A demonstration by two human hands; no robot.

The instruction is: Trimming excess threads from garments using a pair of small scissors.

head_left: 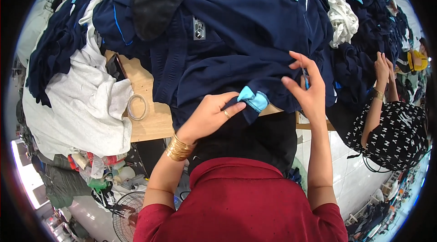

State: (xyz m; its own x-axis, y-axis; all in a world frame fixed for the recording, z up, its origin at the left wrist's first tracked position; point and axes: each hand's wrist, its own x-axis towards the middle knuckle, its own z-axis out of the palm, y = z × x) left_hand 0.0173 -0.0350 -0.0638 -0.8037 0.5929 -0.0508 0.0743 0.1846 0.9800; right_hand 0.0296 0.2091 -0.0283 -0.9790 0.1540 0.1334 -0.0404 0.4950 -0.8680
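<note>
A pair of navy trousers (255,28) with a ribbed elastic waistband lies spread in front of me, its near edge hanging over the table edge. My left hand (207,117) pinches the navy cloth between thumb and fingers beside a light-blue patch (255,99) with a stitched edge. To the right, my right hand (310,88) is raised over the cloth, thumb and fingertips apart. A small tool with a blue part, which looks like thread snips (306,79), sits in that hand, mostly hidden by the fingers. The right fingertips do not touch the light-blue patch.
A black cloth piece (159,3) lies on the navy pile. On the left are white fabric (91,101) and a tape roll (137,107) on the wooden table (150,126). A white cloth bundle (341,20) sits right. Another person (387,128) works there. A fan (129,217) stands below left.
</note>
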